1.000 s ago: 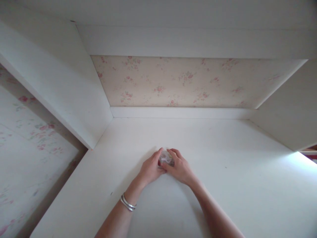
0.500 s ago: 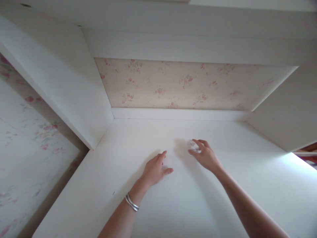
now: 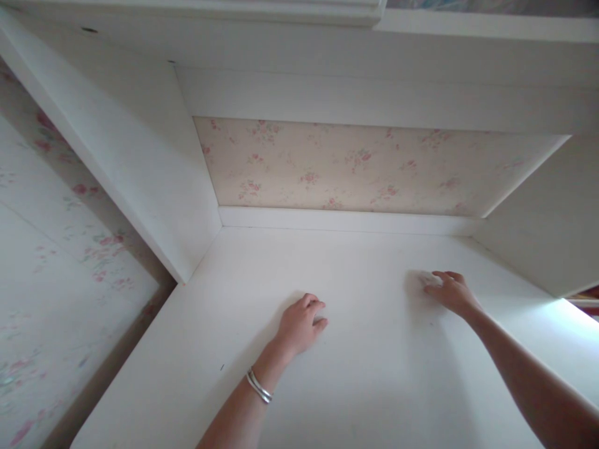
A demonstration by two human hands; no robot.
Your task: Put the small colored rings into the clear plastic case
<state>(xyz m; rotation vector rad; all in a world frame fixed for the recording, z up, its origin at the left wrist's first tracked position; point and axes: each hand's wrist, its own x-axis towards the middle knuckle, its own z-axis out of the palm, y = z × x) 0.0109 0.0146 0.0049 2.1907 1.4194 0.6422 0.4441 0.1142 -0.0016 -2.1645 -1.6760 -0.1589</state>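
My right hand is closed on a crumpled white tissue, its fingers and thumb pinching the near side. It is over the right part of the white desktop, toward the back, and a soft shadow falls beside it. My left hand rests on the desktop nearer the middle, fingers loosely curved and thumb apart, with nothing seen in them. A silver bangle is round the left wrist. A small dark mark shows on the surface left of that wrist.
White side panels stand at the left and right. Overhead runs a white shelf. Floral wallpaper shows through the back opening, above a low white strip. More wallpaper lies beyond the desktop's left edge.
My right hand has moved to the right across the desktop with the tissue. My left hand has stayed near its place, its fingers a little more curled. The view has shifted slightly.
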